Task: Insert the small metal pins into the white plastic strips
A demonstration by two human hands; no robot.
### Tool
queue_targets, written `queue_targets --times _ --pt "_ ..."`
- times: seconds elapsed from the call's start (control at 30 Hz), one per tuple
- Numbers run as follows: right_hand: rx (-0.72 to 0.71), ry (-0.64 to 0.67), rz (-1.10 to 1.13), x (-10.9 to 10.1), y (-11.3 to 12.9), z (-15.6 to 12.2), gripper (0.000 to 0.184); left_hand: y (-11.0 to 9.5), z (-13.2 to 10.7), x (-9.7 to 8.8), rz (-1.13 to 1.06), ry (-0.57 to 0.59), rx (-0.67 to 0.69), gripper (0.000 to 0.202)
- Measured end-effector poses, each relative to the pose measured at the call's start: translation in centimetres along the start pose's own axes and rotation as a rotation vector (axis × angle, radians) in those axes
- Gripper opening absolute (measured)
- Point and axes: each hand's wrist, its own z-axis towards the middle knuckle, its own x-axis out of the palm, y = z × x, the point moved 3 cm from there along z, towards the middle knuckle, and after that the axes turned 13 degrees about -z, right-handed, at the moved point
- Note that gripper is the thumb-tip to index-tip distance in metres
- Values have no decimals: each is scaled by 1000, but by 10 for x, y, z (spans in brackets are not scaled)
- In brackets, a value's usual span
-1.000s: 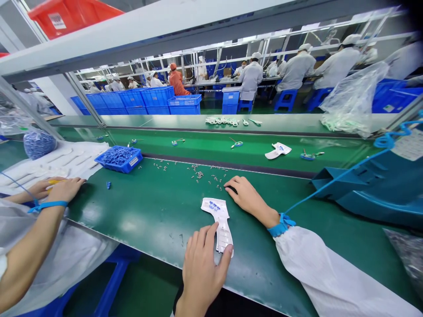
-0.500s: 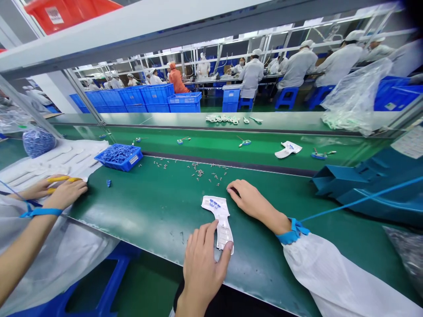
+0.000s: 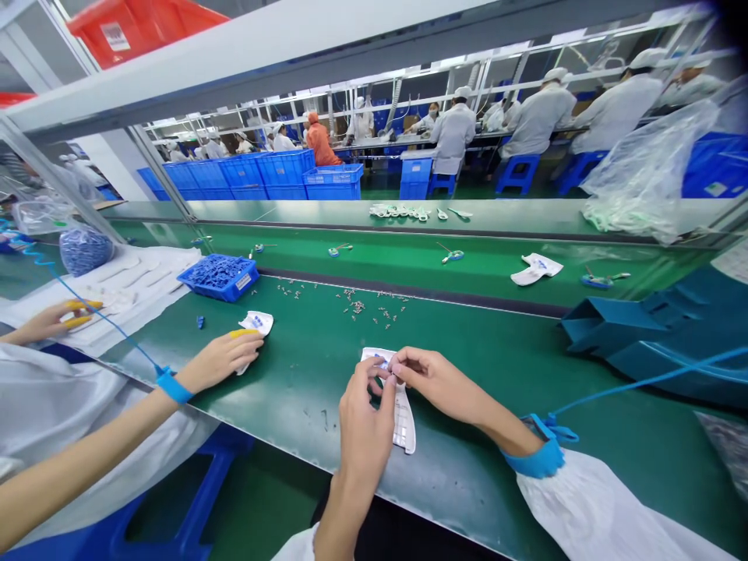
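A white curved plastic shell (image 3: pixel 404 425) with small blue pieces in its upper end lies on the green bench in front of me. Over that upper end, my left hand (image 3: pixel 368 405) and my right hand (image 3: pixel 435 382) meet at the fingertips. The right thumb and fingers are pinched; the left fingers are curled in toward the same spot. Whatever they hold is too small and covered to make out. Behind my hands, small metal parts (image 3: pixel 358 308) are scattered on the bench.
At my left, a co-worker's hand (image 3: pixel 231 358) with yellow finger covers rests on another white shell (image 3: pixel 260 321). A blue bin (image 3: pixel 219 276) of blue parts stands beyond it. Several parts and a white shell (image 3: pixel 536 269) lie on the conveyor (image 3: pixel 386 249). A teal holder (image 3: pixel 643 327) stands right.
My right hand has moved left and down to meet my left hand over the shell. My left hand has lifted off the shell's lower part. The co-worker has brought a shell onto the bench.
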Motion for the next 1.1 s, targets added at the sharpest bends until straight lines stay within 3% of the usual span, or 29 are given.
queue_targets --times 0.13,0.3,0.47,0.53,1.1 --pt "21 30 52 -1 -4 1 27 1 -1 -2 -82 -13 -64 25" --pt "26 -10 -207 -7 3 -2 25 5 -5 -14 -2 46 -43 30" --pt "78 151 -494 -5 13 -13 24 8 -15 -15 294 323 124 59" --pt "115 180 -552 -3 13 -16 25 9 -16 -12 375 374 131 68" --pt "211 71 -701 8 5 -17 11 10 -16 -7 446 358 153 65"
